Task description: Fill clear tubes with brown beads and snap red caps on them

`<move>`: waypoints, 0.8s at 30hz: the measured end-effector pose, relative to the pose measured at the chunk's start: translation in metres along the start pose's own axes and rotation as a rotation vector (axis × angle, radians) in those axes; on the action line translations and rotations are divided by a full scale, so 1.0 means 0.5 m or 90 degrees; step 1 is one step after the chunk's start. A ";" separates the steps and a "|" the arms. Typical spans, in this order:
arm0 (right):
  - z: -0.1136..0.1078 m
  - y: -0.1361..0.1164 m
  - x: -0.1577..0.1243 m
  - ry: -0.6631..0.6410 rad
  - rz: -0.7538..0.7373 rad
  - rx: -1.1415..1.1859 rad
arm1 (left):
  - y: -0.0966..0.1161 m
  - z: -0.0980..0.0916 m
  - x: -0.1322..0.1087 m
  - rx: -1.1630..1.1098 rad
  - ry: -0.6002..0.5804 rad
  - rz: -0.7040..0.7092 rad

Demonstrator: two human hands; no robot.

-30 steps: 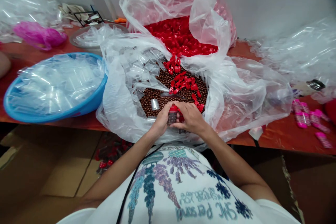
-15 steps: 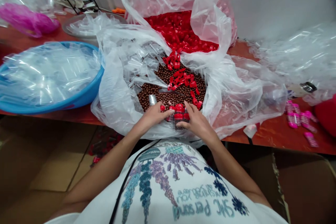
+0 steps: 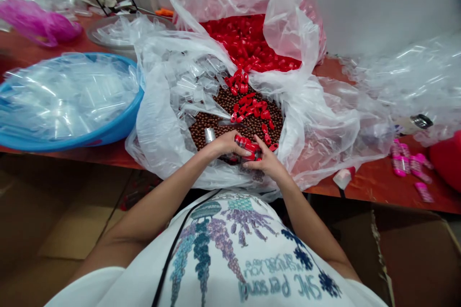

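My left hand (image 3: 224, 145) and my right hand (image 3: 267, 162) meet at the near edge of a clear bag of small brown balls (image 3: 230, 122). Together they close around a bunch of small red-capped tubes (image 3: 248, 147), lying tilted between the fingers. Loose red caps (image 3: 252, 108) are scattered on the brown balls. Empty clear tubes (image 3: 196, 84) are piled on the left side of the bag. One small clear tube (image 3: 209, 135) stands in the balls just left of my left hand.
A big clear bag of red caps (image 3: 252, 43) sits behind. A blue basin (image 3: 108, 132) of clear tubes is at left on the red table (image 3: 378, 187). Pink-capped tubes (image 3: 406, 163) lie at right. Cardboard boxes (image 3: 414, 254) stand below the table edge.
A second ago both hands pressed a cap on one tube. They then gathered several capped tubes and now hold the bunch tilted, slightly further into the bag.
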State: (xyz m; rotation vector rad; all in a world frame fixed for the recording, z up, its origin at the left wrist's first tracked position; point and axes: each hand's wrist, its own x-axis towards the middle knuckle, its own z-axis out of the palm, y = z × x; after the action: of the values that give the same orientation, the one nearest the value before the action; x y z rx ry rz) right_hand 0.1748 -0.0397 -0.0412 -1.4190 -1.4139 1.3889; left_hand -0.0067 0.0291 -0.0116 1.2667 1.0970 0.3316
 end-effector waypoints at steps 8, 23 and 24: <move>-0.005 -0.035 0.016 0.018 -0.008 0.089 | 0.014 -0.001 0.009 -0.061 -0.037 0.038; 0.225 -0.248 0.010 -0.227 -0.327 -0.158 | -0.059 -0.096 -0.344 -0.322 0.377 0.158; 0.269 -0.256 0.005 -0.269 -0.362 -0.190 | -0.084 -0.105 -0.389 -0.348 0.425 0.123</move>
State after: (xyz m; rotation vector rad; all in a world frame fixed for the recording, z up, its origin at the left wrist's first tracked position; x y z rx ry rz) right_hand 0.0161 -0.0431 0.0555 -0.7929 -2.1628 1.1649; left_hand -0.1585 -0.0965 0.0482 0.7733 1.3111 1.1781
